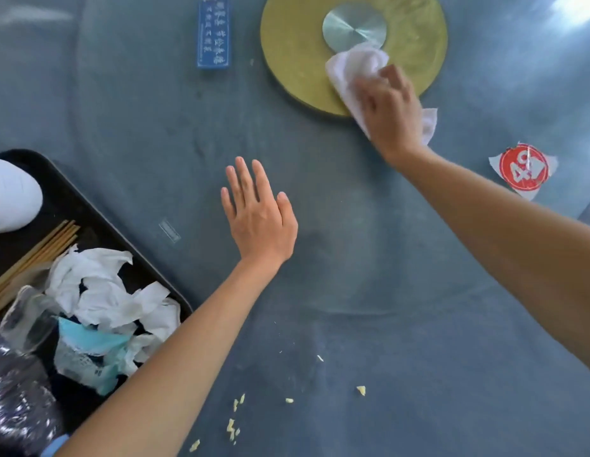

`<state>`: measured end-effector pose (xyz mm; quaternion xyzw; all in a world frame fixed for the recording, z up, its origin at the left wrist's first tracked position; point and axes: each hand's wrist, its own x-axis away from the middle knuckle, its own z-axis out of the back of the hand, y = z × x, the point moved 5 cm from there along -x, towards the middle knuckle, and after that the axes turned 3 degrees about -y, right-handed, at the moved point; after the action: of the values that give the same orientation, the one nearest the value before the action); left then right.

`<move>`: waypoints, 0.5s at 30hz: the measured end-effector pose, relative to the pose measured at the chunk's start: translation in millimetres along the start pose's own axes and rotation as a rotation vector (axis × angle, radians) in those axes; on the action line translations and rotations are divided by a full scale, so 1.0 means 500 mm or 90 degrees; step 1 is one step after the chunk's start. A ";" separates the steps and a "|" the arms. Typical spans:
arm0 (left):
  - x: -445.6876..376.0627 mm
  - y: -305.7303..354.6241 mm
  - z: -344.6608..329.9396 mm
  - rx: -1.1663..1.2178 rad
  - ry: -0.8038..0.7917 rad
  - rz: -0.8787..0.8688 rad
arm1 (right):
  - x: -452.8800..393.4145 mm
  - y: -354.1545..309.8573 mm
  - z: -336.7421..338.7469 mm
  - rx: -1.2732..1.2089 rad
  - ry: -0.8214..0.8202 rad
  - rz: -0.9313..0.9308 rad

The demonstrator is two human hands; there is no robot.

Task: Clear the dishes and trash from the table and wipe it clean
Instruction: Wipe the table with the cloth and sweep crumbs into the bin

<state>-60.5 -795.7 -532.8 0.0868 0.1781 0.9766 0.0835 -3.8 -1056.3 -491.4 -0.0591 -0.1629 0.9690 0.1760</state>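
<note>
White cloth (pixel 353 70) under my right hand (pixel 391 107), on the near rim of the yellow disc (pixel 297 44).

I see my right hand's fingers curled round the cloth, pressing it where the disc meets the grey surface (pixel 369 258). My left hand (pixel 259 212) lies flat mid-surface, fingers straight and spread. At the left edge sits a black tray (pixel 99 225) with crumpled napkins (pixel 99 291), chopsticks (pixel 33 252) and a white bowl (pixel 10 196). Yellow crumbs (pixel 232 427) dot the near edge.

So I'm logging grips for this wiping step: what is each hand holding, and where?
The right hand grips the white cloth at its bunched near end, against the yellow disc. The left hand holds nothing, fingers straight.
</note>
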 end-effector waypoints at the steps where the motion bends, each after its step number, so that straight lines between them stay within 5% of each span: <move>1: -0.007 -0.008 0.000 -0.012 0.005 -0.010 | 0.046 -0.032 -0.015 -0.008 -0.031 0.065; 6: -0.076 -0.071 0.022 -0.036 0.019 -0.069 | 0.404 -0.130 -0.075 -0.102 -0.263 0.394; 10: -0.140 -0.111 0.056 -0.043 0.011 -0.094 | 0.494 -0.156 -0.047 -0.097 -0.299 0.637; 13: -0.128 -0.095 0.065 0.002 0.001 -0.066 | 0.330 -0.105 -0.004 0.051 -0.099 0.601; 15: -0.059 -0.028 0.038 0.014 -0.023 -0.135 | 0.152 -0.022 0.031 0.171 -0.013 0.427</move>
<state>-26.3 -781.9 -524.4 0.0862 0.1952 0.9586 0.1886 -73.7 -1023.8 -477.3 -0.0759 -0.0072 0.9862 -0.1471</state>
